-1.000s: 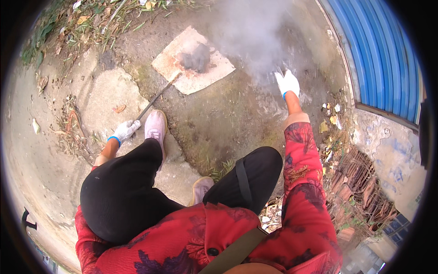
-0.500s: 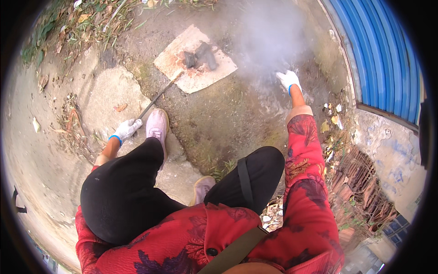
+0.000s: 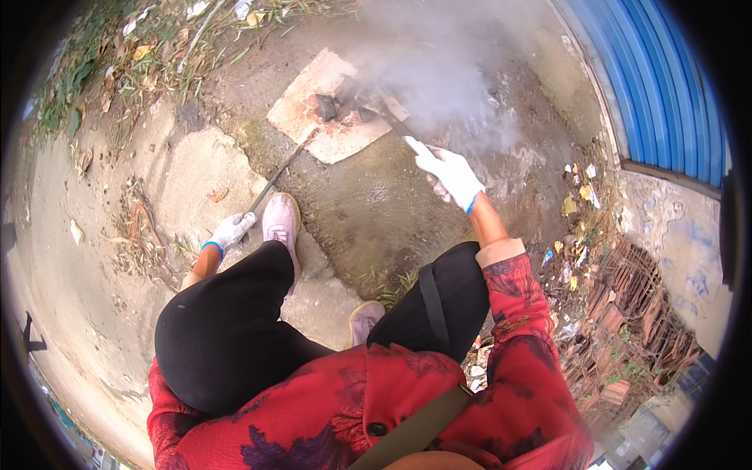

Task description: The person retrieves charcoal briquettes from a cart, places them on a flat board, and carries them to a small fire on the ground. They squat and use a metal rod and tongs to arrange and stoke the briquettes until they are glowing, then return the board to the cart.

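On the left, the gloved left hand (image 3: 231,230) is holding the near end of a thin dark stick (image 3: 282,171) in a closed grip, its far tip resting on a pale board (image 3: 309,86) where dark lumps (image 3: 326,107) are sitting, probably brittle. On the right, the gloved right hand (image 3: 454,174) is gripping a dark tool (image 3: 397,125) beside smoke (image 3: 458,90); both tools are looking stiff, fairly light and best held by their near ends.
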Motion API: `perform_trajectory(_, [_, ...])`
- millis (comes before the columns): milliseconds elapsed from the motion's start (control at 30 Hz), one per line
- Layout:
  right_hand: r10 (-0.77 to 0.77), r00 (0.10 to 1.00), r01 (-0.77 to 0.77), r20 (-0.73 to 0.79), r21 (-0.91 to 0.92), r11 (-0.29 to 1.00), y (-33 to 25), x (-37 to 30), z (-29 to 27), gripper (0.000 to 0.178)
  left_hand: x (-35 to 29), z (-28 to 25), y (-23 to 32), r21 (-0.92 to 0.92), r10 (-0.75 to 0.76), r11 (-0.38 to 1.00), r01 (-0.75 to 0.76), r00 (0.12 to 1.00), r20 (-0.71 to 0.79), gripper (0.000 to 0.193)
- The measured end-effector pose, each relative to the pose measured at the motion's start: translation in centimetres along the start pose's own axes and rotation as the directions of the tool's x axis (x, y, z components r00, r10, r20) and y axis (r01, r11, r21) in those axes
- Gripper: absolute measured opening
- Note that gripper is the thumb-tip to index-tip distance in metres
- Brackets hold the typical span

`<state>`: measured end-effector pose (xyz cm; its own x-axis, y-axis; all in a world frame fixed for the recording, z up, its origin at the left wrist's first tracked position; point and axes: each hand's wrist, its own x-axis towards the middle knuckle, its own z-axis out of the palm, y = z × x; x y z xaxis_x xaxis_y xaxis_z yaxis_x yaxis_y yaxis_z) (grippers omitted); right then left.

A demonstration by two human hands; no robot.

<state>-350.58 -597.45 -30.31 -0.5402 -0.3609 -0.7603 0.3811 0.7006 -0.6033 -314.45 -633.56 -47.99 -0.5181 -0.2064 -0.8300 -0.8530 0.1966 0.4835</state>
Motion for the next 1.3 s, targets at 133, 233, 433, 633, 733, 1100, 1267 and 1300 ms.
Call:
perform_trajectory(133, [-0.045,0.997,0.045,-0.062,-0.006,0.999,1.4,1.3,-0.5,0.061,-0.5,-0.1,1.0,-0.036,-0.013,0.999,0.013,1.0,-0.001,0.046])
perform_trajectory(233, [-0.115,0.913,0.038,-0.391,-0.199,0.979,4.1,4.0,-5.1,0.058,-0.8,-0.2,1.4,-0.014,-0.048,0.999,0.048,0.999,0.01,0.046])
perform_trajectory(433, [-0.264,0.735,-0.333,-0.625,-0.672,0.662,4.4,8.0,-16.0,0.054,-1.1,-0.4,1.7,0.053,0.047,0.997,-0.048,0.999,0.012,0.051])
perform_trajectory(633, [-0.168,0.844,-0.331,-0.509,-0.742,0.584,1.4,12.1,-15.0,0.055,-1.6,-0.5,2.1,-0.052,0.056,0.997,-0.054,0.998,0.02,0.045])
perform_trajectory(733, [-0.246,0.841,-0.271,-0.482,-0.768,0.581,1.7,12.0,-14.3,0.057,-1.5,-0.6,2.3,-0.039,0.001,0.999,0.0,0.999,0.035,0.045])
perform_trajectory(1100, [-0.232,0.8,-0.283,-0.554,-0.688,0.668,5.4,13.0,-14.1,0.066,-1.1,-0.6,1.6,0.017,-0.01,1.0,0.009,0.998,0.054,0.055])
perform_trajectory(1267, [-0.078,0.879,-0.011,-0.47,-0.183,0.983,6.2,10.9,-12.9,0.065,-0.9,-0.2,1.0,-0.007,0.011,1.0,-0.011,1.0,0.011,0.05])
perform_trajectory(1300, [-0.065,0.885,0.011,-0.461,-0.119,0.993,6.1,10.0,-12.0,0.064,-0.8,-0.2,0.9,-0.042,0.047,0.998,-0.047,0.999,0.0,0.05])
